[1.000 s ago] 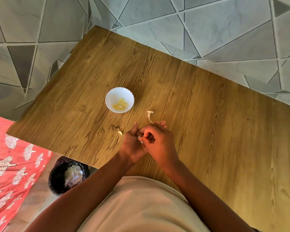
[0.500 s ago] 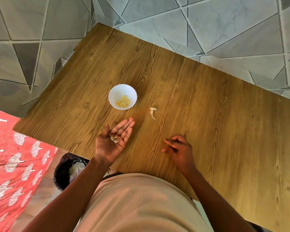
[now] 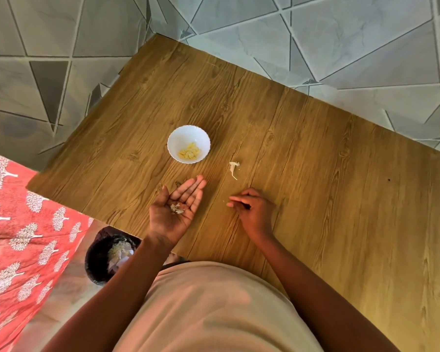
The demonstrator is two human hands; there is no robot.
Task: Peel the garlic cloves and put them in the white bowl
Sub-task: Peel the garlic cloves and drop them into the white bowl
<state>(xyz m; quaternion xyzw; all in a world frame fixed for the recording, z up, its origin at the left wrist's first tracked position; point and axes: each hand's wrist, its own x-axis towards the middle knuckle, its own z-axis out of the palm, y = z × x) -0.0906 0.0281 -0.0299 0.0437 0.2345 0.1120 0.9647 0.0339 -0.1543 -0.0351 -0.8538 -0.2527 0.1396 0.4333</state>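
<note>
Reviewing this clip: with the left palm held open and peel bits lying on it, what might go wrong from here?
1. The garlic skins lie loose on the flat left hand, above the wooden table; a tilt could scatter them before they reach the black bin below.
2. A peel scrap lies apart on the table and could be overlooked.
3. The white bowl sits just beyond the fingertips; skins might fall among the peeled cloves.
</note>
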